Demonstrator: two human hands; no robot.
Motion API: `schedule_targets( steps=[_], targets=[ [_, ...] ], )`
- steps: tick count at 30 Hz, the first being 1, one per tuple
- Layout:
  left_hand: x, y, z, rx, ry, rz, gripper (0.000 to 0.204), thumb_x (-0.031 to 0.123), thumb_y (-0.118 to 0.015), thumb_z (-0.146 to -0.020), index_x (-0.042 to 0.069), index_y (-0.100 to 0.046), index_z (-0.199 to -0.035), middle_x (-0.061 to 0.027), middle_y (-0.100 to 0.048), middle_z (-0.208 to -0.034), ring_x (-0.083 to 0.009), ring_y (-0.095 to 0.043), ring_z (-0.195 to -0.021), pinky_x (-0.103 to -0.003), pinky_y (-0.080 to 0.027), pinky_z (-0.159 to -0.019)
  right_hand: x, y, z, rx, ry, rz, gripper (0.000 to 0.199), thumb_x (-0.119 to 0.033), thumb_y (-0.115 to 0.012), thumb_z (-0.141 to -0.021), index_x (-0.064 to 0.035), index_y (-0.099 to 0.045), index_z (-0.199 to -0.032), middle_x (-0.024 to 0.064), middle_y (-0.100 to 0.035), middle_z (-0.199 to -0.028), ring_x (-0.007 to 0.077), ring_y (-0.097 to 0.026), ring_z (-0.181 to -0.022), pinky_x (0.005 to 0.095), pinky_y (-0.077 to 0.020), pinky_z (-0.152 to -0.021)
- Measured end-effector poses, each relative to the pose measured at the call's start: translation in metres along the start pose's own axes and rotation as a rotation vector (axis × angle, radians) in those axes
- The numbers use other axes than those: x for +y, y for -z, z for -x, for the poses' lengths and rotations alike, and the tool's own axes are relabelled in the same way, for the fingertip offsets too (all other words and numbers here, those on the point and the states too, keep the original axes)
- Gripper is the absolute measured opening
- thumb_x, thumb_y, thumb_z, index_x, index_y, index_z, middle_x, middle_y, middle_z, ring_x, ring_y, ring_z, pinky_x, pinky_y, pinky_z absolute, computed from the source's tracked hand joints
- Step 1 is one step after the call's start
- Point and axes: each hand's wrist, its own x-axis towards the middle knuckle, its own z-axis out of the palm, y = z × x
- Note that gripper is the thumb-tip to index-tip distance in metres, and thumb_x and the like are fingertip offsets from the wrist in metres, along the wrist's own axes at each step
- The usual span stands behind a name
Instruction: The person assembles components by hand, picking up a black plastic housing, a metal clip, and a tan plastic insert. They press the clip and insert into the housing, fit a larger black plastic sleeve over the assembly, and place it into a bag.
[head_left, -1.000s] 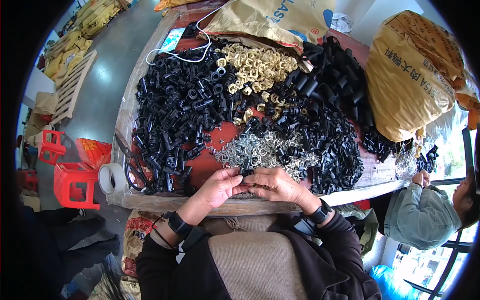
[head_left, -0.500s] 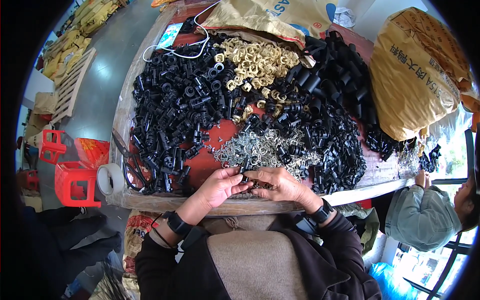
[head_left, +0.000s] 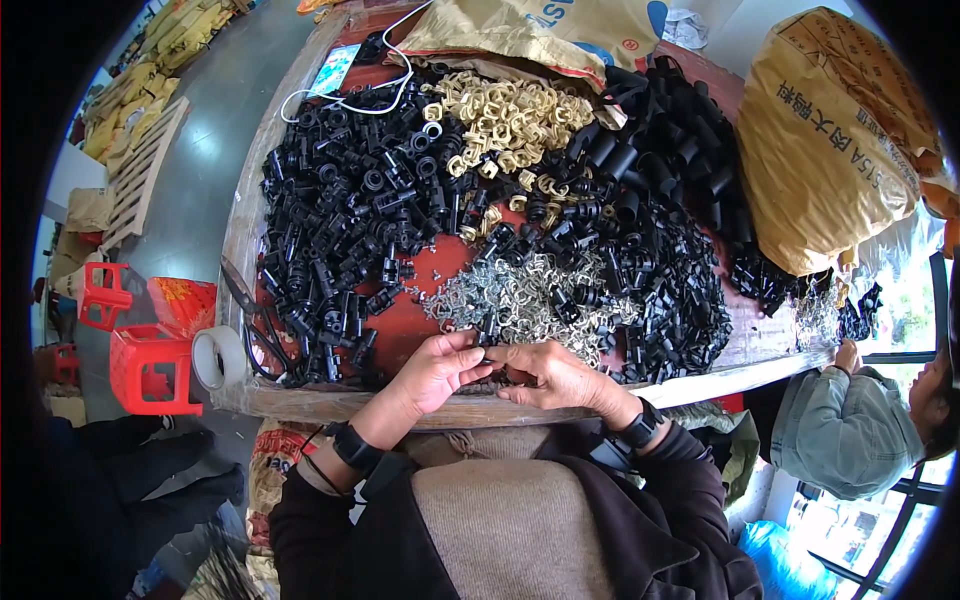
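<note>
My left hand (head_left: pixel 437 374) and my right hand (head_left: pixel 556 374) meet at the table's front edge, fingertips almost touching. Between the left thumb and fingers a small black plastic fitting (head_left: pixel 487 328) stands upright. The right thumb and index finger pinch close against its lower end, where any smaller piece is hidden. Just beyond the hands lies a heap of small silver metal clips (head_left: pixel 530 285). Black plastic fittings (head_left: pixel 345 215) are piled to the left, and small black pieces (head_left: pixel 685 300) to the right. Farther back is a mound of pale gold rings (head_left: pixel 515 115).
Black scissors (head_left: pixel 262 330) and a tape roll (head_left: pixel 219 358) lie at the table's left edge. Black tubes (head_left: pixel 690 150) fill the back right, beside a large tan sack (head_left: pixel 830 150). A white cable (head_left: pixel 405 75) crosses the back. Red stools (head_left: pixel 155 370) stand left; a person (head_left: pixel 850 430) sits right.
The hands stay together at the front edge with the black fitting. The right fingers have shifted slightly against it, and the whole view has moved a little.
</note>
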Motion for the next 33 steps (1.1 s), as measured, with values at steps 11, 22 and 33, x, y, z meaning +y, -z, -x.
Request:
schedule_targets(
  steps=[11,22,33],
  targets=[
    [-0.005,-0.001,-0.001,0.029,0.030,-0.051,0.023,0.005,-0.050,-0.081,0.000,-0.048,-0.103,-0.0066,-0.053,-0.100,-0.0194,-0.054,-0.091,-0.029,-0.044,-0.082,0.003,-0.007,-0.002,-0.094,-0.087,0.170,0.053,-0.022,-0.066,-0.066,-0.0059,-0.037,-0.107,0.0085,-0.055,-0.062,0.0249,-0.057,-0.056,0.0334,-0.0441,-0.050],
    [-0.002,0.004,-0.003,0.001,0.026,0.076,0.022,0.005,-0.046,-0.083,0.000,-0.049,-0.104,-0.0083,-0.054,-0.101,-0.0221,-0.055,-0.092,-0.030,-0.045,-0.081,-0.005,0.006,-0.004,-0.167,-0.210,0.007,0.061,-0.021,-0.065,-0.067,-0.0069,-0.035,-0.117,0.0112,-0.055,-0.067,0.0259,-0.056,-0.060,0.0337,-0.0457,-0.056],
    [0.004,-0.003,0.006,-0.090,0.039,0.046,0.023,0.008,-0.047,-0.083,0.001,-0.048,-0.104,-0.0106,-0.053,-0.103,-0.0214,-0.055,-0.092,-0.028,-0.045,-0.081,0.002,0.011,0.010,0.155,-0.150,-0.008,0.031,-0.011,-0.062,-0.069,-0.0048,-0.053,-0.098,0.0073,-0.051,-0.062,0.0194,-0.052,-0.054,0.0301,-0.0429,-0.050]
  ],
)
